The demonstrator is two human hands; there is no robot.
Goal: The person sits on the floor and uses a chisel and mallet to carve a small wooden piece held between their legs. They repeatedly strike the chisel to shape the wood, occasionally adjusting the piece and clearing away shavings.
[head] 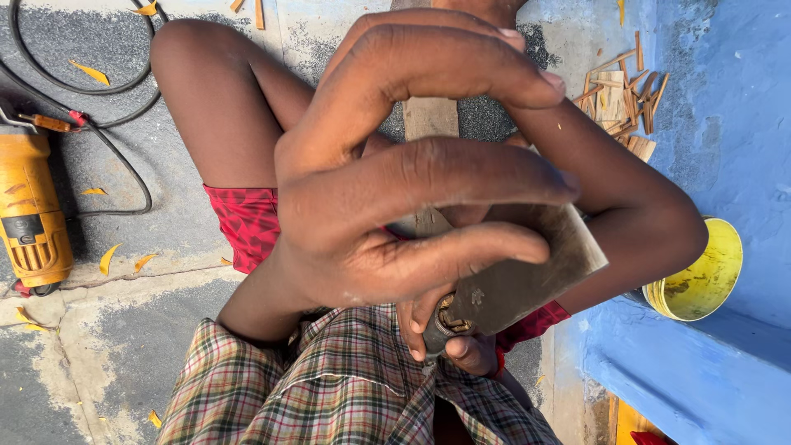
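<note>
- Grey concrete floor (124, 346) lies under a seated person, and a blue-painted wall (725, 107) with a low step runs down the right side.
- A broad metal blade (527, 272), dull grey and roughly rectangular, sits low in the middle of the view, just above the lap, its flat face turned up toward the camera.
- The right hand (449, 342) holds the blade by its round socket at the lower end, fingers wrapped tight around it and pressed together.
- The left hand (395, 181) hangs close to the camera, in front of the blade, fingers spread and curved and pointing right; it grips nothing that can be seen, and whether it touches the blade cannot be told.
- A narrow strip of wood (428, 119) stands behind the hands, between the bent knees, mostly hidden by them.
- Red patterned shorts (247, 222) cover the thighs, and a plaid shirt (346, 387) fills the bottom edge.
- A heap of thin wood splinters (622, 99) lies on the floor at the upper right, near the wall.
- A yellow plastic bowl (700, 276) leans on the blue step, just beside the right elbow.
- An orange power tool (29, 206) rests at the far left, its black cable (91, 91) looping above it, with pale shavings scattered around.
</note>
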